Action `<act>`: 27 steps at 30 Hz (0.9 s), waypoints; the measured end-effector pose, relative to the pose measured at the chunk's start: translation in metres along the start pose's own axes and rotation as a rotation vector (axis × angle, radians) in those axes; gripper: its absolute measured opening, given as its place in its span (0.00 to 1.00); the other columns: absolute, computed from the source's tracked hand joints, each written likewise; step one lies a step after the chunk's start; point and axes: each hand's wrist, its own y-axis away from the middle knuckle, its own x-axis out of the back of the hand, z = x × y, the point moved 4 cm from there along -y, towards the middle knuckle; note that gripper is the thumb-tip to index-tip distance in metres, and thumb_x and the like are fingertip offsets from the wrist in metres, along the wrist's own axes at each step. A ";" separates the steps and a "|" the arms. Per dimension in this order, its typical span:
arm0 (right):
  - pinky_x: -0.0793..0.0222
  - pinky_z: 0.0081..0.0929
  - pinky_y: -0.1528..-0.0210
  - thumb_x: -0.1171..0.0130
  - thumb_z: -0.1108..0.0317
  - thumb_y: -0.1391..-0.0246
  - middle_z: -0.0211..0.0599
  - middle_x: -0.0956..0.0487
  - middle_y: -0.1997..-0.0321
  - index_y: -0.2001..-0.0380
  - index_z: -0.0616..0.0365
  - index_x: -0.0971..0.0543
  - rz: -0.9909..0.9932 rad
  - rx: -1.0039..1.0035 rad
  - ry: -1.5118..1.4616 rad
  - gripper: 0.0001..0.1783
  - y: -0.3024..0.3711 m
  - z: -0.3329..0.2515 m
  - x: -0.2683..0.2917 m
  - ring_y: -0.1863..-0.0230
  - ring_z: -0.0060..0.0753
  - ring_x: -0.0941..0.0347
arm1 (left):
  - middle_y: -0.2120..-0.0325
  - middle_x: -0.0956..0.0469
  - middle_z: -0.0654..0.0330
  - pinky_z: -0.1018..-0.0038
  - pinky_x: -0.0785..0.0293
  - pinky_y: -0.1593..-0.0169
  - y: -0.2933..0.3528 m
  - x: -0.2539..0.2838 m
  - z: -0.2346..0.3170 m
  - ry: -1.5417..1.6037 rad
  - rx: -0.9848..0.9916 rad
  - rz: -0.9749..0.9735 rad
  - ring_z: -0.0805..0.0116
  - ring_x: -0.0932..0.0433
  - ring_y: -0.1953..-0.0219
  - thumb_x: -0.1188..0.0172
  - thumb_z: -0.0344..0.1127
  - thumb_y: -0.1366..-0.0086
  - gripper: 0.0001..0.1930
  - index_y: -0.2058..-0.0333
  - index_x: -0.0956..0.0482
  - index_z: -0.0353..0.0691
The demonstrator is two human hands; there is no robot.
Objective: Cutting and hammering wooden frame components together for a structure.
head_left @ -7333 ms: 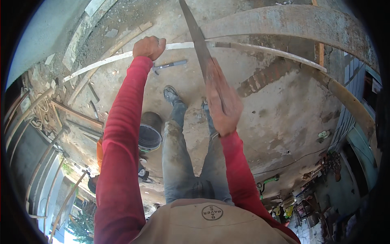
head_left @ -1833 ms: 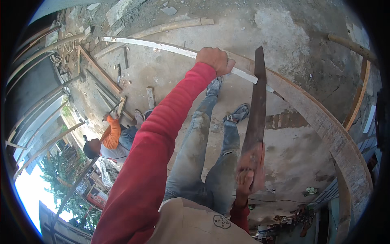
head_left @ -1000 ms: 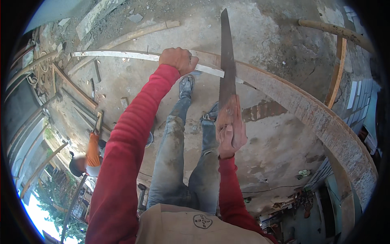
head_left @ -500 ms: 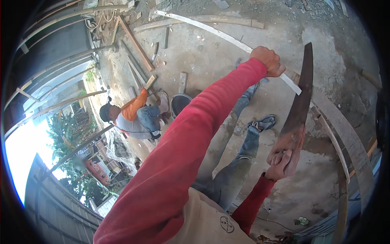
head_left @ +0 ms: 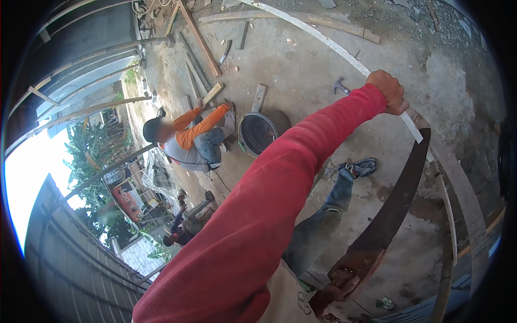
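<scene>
My left hand (head_left: 386, 91), at the end of a long red sleeve, is closed around a thin pale wooden strip (head_left: 328, 42) near its near end. The strip runs off to the upper edge, and its short free end points down to the right. My right hand (head_left: 339, 282), low in the picture, grips the reddish-brown handle of a handsaw (head_left: 390, 215). The dark, toothed blade slants up to the right, and its tip lies at the strip's free end. Whether tip and strip touch, I cannot tell.
Long boards (head_left: 460, 175) curve down the right side. A claw hammer (head_left: 340, 85) lies on the concrete beyond my left forearm. A black bucket (head_left: 243, 141) stands near a crouching person in orange sleeves (head_left: 207, 129) handling a wood piece. Another person (head_left: 180, 234) is farther back.
My right hand has drawn the saw back toward me, from the blade crossing at the strip's end to its tip there. My left hand keeps its hold. The view has shifted.
</scene>
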 end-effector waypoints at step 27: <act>0.29 0.37 0.56 0.58 0.45 0.38 0.52 0.21 0.50 0.47 0.66 0.23 -0.045 0.306 0.889 0.34 0.053 -0.107 -0.068 0.58 0.46 0.23 | 0.82 0.22 0.56 0.68 0.25 0.66 0.021 -0.053 -0.156 1.213 0.233 0.378 0.65 0.22 0.77 0.62 0.42 0.35 0.24 0.71 0.18 0.32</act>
